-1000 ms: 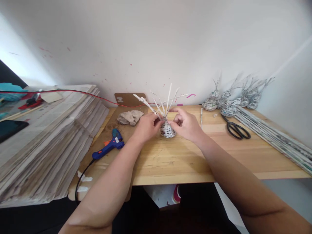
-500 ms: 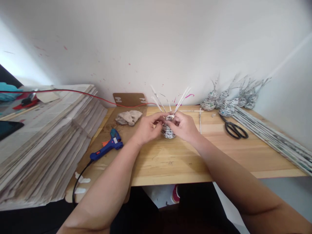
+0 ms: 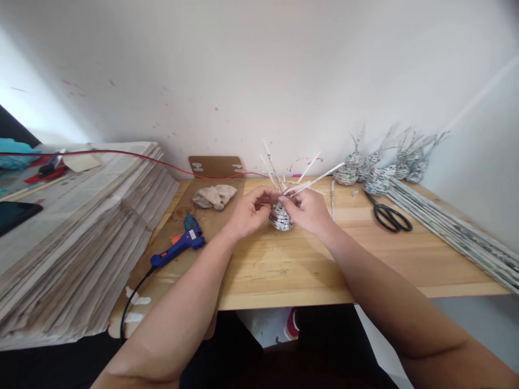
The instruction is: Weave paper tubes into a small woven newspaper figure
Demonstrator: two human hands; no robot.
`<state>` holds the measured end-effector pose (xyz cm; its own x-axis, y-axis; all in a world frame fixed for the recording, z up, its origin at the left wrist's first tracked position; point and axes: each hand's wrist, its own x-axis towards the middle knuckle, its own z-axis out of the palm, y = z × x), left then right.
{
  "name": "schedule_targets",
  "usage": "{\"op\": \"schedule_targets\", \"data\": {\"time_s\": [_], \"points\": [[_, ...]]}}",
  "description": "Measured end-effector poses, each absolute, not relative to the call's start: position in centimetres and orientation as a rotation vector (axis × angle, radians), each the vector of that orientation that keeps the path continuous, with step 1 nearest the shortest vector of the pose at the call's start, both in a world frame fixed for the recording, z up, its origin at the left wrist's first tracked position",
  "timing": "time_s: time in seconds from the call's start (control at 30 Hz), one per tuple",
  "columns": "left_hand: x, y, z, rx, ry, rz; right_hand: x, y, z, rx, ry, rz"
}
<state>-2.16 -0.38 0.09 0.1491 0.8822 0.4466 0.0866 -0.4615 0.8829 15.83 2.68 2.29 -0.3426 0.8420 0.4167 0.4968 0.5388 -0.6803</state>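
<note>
1. Left hand (image 3: pixel 248 215) and right hand (image 3: pixel 308 212) grip the neck of a woven paper piece (image 3: pixel 281 220), fingers hiding much of it; whether its base touches the bench (image 3: pixel 284 275) I cannot tell
2. The piece is nearer the back edge than the front, open wood before it; scissors (image 3: pixel 392 217) lie well apart, to the right
3. Its right-hand strips (image 3: pixel 324 175) splay lower than half a second ago

The woven piece (image 3: pixel 281 219) looks like ridged printed paper; the surface (image 3: pixel 279 275) smooth wood; the glue gun (image 3: pixel 178 248) plastic; the rag (image 3: pixel 214 196) rumpled cloth.
</note>
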Motion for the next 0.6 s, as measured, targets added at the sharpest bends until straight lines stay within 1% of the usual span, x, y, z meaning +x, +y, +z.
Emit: {"op": "schedule_targets", "data": {"time_s": [0.17, 0.33, 0.47, 0.6], "points": [[-1.9, -0.4, 0.4, 1.482, 0.896, 1.419, 16.5, 3.5, 2.4, -1.16, -2.042, 0.452], [-2.0, -0.2, 0.4, 1.347, 0.882, 1.379, 17.2, 4.0, 2.8, -1.1, -2.082, 0.575], [-2.2, 0.2, 0.0, 1.403, 0.889, 1.42, 17.5, 3.8, 3.0, -0.896, -2.201, 0.678], [-2.3, 0.5, -0.2, 1.502, 0.97, 1.455, 17.7, 3.4, 3.7, -0.848, -2.27, 0.678]]}}
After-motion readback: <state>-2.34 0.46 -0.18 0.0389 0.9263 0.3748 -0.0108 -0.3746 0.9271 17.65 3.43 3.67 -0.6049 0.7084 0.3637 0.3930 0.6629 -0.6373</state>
